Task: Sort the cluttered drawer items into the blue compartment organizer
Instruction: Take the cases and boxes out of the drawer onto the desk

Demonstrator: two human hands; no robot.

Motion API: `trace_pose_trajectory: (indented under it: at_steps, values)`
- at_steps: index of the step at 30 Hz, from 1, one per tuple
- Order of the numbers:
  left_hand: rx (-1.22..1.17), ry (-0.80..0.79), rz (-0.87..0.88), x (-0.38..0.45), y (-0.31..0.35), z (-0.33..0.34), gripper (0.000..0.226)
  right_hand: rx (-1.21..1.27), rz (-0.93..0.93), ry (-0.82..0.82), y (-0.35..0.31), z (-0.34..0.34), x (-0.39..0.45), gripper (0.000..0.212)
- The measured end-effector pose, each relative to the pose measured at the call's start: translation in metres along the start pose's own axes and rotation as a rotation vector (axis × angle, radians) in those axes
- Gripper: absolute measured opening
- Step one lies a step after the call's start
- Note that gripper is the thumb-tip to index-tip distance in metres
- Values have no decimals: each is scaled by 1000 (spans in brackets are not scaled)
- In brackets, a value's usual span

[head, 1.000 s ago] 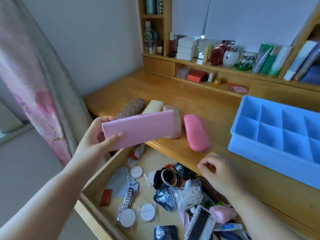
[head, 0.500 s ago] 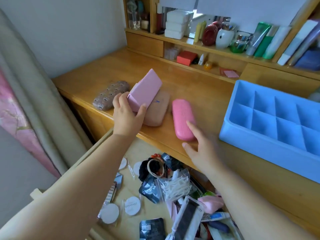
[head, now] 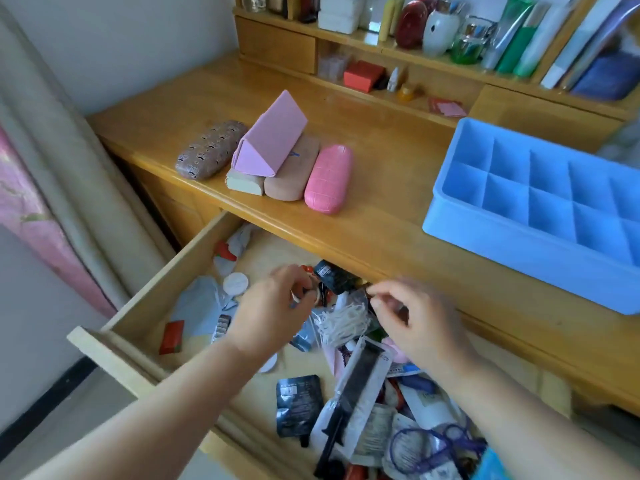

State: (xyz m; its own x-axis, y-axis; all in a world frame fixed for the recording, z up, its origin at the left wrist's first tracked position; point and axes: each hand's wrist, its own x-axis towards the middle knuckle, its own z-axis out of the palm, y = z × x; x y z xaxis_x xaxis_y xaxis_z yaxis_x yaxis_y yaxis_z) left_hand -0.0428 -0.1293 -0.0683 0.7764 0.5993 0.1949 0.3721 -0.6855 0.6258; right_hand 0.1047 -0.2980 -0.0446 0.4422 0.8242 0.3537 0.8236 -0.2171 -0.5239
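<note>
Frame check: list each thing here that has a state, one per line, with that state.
drawer: pulled open, cluttered.
blue organizer: on the desk, visible compartments empty.
triangular pink case: propped on the beige cases.
left hand: in the drawer, fingers curled round a small item.
right hand: in the drawer, grip unclear.

One head-worn wide-angle camera looks forward and steeply down from above the open drawer (head: 145, 327). It sits close over both forearms, facing the desk (head: 381, 161) and shelf (head: 433, 60) beyond. No second view shares the scene.
</note>
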Motion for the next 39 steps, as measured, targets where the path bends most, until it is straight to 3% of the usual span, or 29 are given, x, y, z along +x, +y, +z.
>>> trace_pose_trajectory:
  at_steps: [2,4,6,9,12,15,19,21,24,25,28,33,35,37,39]
  values:
    - [76,-355,-142,-39,17,35,33,-11,121,-180,9,0,-55,9]
    - [194,-547,-178,-66,32,65,58,-87,246,-347,17,7,-105,21]
    - [367,-597,-105,-81,44,83,70,-126,254,-528,21,17,-141,41]
    - [437,-545,-131,-87,47,85,62,-102,196,-689,16,26,-167,49]
    - [144,-513,-303,-80,39,68,44,-31,222,-588,16,15,-169,45]
    - [-63,-315,-382,-74,28,49,35,-29,294,-376,25,-3,-156,35]
    - [74,-17,-103,-67,17,32,46,-138,337,-331,45,-14,-126,39]
    - [187,-139,21,-64,12,32,53,-183,342,-380,48,-10,-110,44]
    - [255,-623,37,-67,4,34,58,-225,342,-442,50,3,-87,50]
    - [236,-680,29,-69,1,34,53,-246,332,-455,50,8,-79,52]
    - [154,-552,59,-78,-11,24,38,-263,322,-547,55,27,-64,56]
    - [211,-431,-46,-78,-44,-3,37,-258,273,-692,53,40,-92,50]
    - [202,-377,-85,-70,-50,-5,37,-234,199,-720,45,33,-96,38]
    - [191,-346,-104,-64,-53,-3,38,-163,128,-552,35,25,-85,26]
    - [208,-340,-114,-62,-55,2,41,-166,183,-318,33,23,-64,20]
